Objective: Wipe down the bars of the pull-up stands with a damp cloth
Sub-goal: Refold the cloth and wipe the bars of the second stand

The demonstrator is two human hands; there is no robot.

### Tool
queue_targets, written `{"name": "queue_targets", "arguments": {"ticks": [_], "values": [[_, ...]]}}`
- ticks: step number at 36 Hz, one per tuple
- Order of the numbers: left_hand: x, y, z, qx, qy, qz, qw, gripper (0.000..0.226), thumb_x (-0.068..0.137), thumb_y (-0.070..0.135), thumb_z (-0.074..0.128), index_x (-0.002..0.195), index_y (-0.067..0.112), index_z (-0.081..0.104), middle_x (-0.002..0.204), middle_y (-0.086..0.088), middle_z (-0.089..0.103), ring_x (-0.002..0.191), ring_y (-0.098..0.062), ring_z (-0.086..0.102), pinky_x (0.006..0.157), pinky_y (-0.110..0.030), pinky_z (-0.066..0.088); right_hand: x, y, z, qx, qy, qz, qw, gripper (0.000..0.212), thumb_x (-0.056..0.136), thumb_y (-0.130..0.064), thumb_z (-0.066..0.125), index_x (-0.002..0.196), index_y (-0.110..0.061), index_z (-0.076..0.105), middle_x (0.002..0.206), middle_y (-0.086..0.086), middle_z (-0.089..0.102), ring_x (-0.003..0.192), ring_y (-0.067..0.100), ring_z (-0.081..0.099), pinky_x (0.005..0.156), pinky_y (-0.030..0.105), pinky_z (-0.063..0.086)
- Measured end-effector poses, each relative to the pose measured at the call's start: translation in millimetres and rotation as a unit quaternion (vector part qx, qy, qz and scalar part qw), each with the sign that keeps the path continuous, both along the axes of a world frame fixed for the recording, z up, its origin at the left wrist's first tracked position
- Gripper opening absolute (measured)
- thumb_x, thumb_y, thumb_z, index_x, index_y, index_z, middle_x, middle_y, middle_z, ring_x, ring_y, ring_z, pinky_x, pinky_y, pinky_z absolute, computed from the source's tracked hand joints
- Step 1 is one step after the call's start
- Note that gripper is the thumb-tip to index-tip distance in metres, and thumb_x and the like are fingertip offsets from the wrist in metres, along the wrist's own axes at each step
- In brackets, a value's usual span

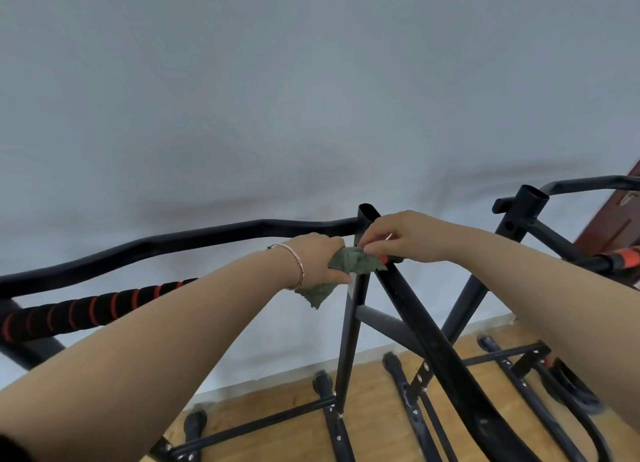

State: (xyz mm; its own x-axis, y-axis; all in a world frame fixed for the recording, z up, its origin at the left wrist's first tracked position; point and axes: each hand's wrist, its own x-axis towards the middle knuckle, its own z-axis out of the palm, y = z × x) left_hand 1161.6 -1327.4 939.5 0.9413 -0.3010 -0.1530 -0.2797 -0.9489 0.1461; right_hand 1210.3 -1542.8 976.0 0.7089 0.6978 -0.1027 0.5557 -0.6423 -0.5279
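A crumpled green cloth [349, 266] is gripped in the left hand [317, 259] (bracelet at wrist) against the black metal upright bar [351, 326]. Its far edge is pinched by the right hand [405, 234], fingertips [363, 242] together.

Both hands meet at the top of an upright post [351, 326]: the left hand [317, 259] on the cloth [349, 262], the right hand [405, 234] just beside it. A second stand [519, 226] stands to the right, before the wall [277, 98].
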Motion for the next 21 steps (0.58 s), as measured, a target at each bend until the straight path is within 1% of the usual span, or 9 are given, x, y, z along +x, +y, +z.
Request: {"name": "queue_targets", "arguments": {"ticks": [2, 4, 10, 12, 14, 16, 18, 20, 21], "values": [[1, -3, 0, -0.001, 0.024, 0.019, 1.0, 0.049, 0.088, 0.064, 0.056, 0.109, 0.021, 0.05, 0.093, 0.001, 0.061, 0.086, -0.021, 0.06, 0.077, -0.038, 0.052, 3, -5, -5, -0.008, -0.043, -0.002, 0.999, 0.013, 0.097, -0.033, 0.059, 0.096, -0.034, 0.072, 0.089, -0.012, 0.067, 0.084, 0.0, 0.061, 0.076, 0.02, 0.052], [1, -5, 0, 0.018, 0.038, 0.033, 0.999, 0.047, 0.089, 0.066, 0.054, 0.106, 0.022, 0.049, 0.089, 0.002, 0.059, 0.08, -0.019, 0.06, 0.07, -0.034, 0.05, 7, -9, -13, -0.038, -0.081, -0.008, 0.996, 0.016, 0.097, -0.028, 0.056, 0.096, -0.032, 0.071, 0.092, -0.013, 0.064, 0.089, 0.002, 0.059, 0.081, 0.023, 0.049], [-7, -17, -2, 0.078, -0.001, 0.068, 0.995, 0.051, 0.093, 0.07, 0.037, 0.094, 0.02, 0.049, 0.078, 0.003, 0.056, 0.072, -0.016, 0.056, 0.068, -0.034, 0.048, 15, -18, -24, -0.097, -0.11, -0.018, 0.989, 0.019, 0.097, -0.037, 0.057, 0.11, -0.031, 0.069, 0.102, -0.007, 0.061, 0.097, 0.011, 0.057, 0.088, 0.031, 0.047], [-13, -19, 1, 0.103, -0.024, 0.055, 0.993, 0.049, 0.098, 0.064, 0.035, 0.104, 0.019, 0.053, 0.075, 0.004, 0.052, 0.07, -0.016, 0.054, 0.069, -0.034, 0.048, 17, -19, -27, -0.111, -0.111, -0.018, 0.987, 0.02, 0.098, -0.038, 0.055, 0.108, -0.027, 0.069, 0.101, -0.005, 0.061, 0.095, 0.014, 0.057, 0.089, 0.036, 0.048], [-16, -20, 4, 0.114, -0.059, 0.041, 0.991, 0.037, 0.105, 0.048, 0.035, 0.127, 0.022, 0.048, 0.073, 0.004, 0.045, 0.065, -0.016, 0.049, 0.064, -0.033, 0.046, 18, -21, -29, -0.111, -0.106, -0.02, 0.988, 0.023, 0.099, -0.04, 0.055, 0.102, -0.022, 0.067, 0.098, -0.002, 0.059, 0.093, 0.017, 0.057, 0.09, 0.039, 0.047], [-16, -19, 5, 0.088, -0.078, 0.061, 0.991, 0.036, 0.108, 0.039, 0.03, 0.137, 0.022, 0.042, 0.077, 0.002, 0.046, 0.073, -0.023, 0.055, 0.07, -0.038, 0.051, 18, -23, -30, -0.088, -0.105, -0.015, 0.99, 0.024, 0.097, -0.044, 0.059, 0.11, -0.025, 0.067, 0.106, -0.004, 0.057, 0.102, 0.015, 0.055, 0.093, 0.034, 0.045], [-16, -16, 8, 0.045, -0.084, 0.09, 0.991, 0.042, 0.107, 0.043, 0.026, 0.133, 0.017, 0.047, 0.095, -0.006, 0.057, 0.093, -0.03, 0.06, 0.08, -0.039, 0.05, 16, -23, -29, -0.047, -0.107, 0.003, 0.993, 0.034, 0.091, -0.048, 0.066, 0.121, -0.031, 0.065, 0.114, -0.012, 0.055, 0.108, 0.006, 0.05, 0.093, 0.021, 0.04], [-16, -15, 8, -0.028, -0.094, 0.092, 0.991, 0.045, 0.105, 0.044, 0.033, 0.142, 0.017, 0.039, 0.111, -0.01, 0.055, 0.102, -0.032, 0.059, 0.077, -0.036, 0.046, 12, -20, -26, 0.014, -0.094, -0.004, 0.995, 0.038, 0.089, -0.047, 0.069, 0.124, -0.035, 0.063, 0.113, -0.018, 0.056, 0.107, -0.003, 0.05, 0.087, 0.013, 0.037], [-15, -12, 7, -0.03, -0.078, 0.081, 0.993, 0.045, 0.104, 0.047, 0.034, 0.141, 0.02, 0.04, 0.11, -0.008, 0.054, 0.101, -0.031, 0.058, 0.077, -0.035, 0.046, 9, -16, -26, 0.046, -0.087, -0.02, 0.995, 0.037, 0.089, -0.044, 0.069, 0.125, -0.037, 0.062, 0.11, -0.02, 0.059, 0.105, -0.005, 0.052, 0.086, 0.013, 0.039]]}}
